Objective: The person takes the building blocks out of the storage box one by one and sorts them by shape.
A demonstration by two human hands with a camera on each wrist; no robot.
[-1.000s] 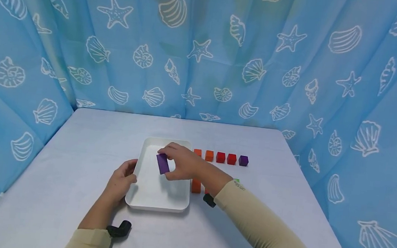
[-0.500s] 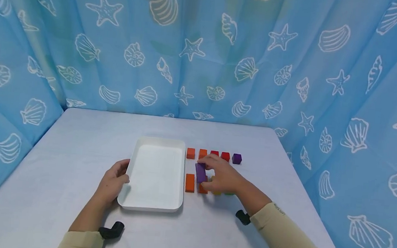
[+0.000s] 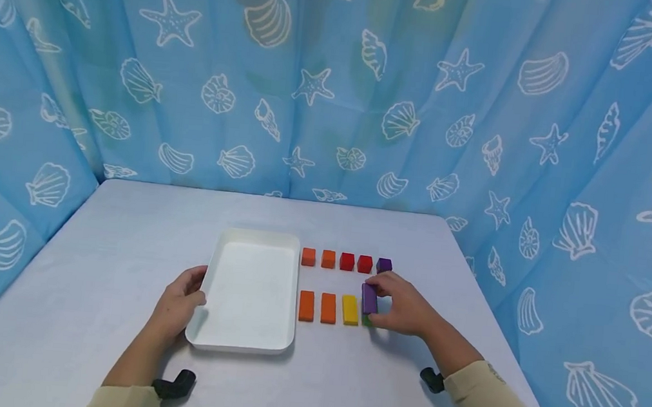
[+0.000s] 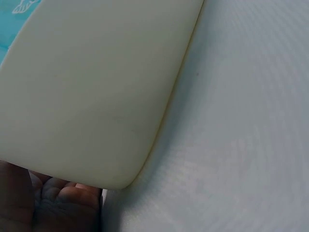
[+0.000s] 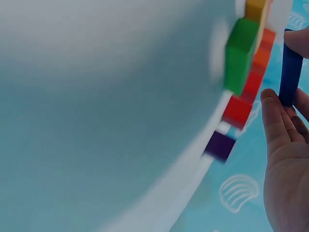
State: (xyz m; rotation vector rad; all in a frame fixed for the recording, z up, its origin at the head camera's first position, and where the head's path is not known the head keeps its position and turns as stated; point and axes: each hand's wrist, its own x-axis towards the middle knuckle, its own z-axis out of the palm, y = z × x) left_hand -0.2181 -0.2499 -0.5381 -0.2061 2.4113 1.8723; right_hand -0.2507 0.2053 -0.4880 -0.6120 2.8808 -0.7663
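My right hand (image 3: 405,306) pinches a purple rectangular block (image 3: 369,298) by its two ends, thumb at the near end and fingertips at the far end. It overlaps a green block (image 3: 367,321) in the head view. In the right wrist view the held block (image 5: 290,72) looks dark blue, and the green block (image 5: 239,60) stands apart from it. Along the left side of a white tray (image 3: 237,349), my left hand (image 3: 176,307) holds the rim, thumb on the near part. The tray wall (image 4: 96,96) hides part of its fingers in the left wrist view.
Right of the tray, two orange blocks (image 3: 306,306) and a yellow block (image 3: 350,310) form a row with the green one. Behind them runs a row of small cubes: orange (image 3: 309,257), red (image 3: 347,261) and purple (image 3: 384,265). A shell-patterned curtain (image 3: 309,131) surrounds the white table.
My right hand has carried the purple block from over the tray rightward, past the orange and yellow blocks, to the green one. My left hand stays on the tray's side; the head view shifted slightly.
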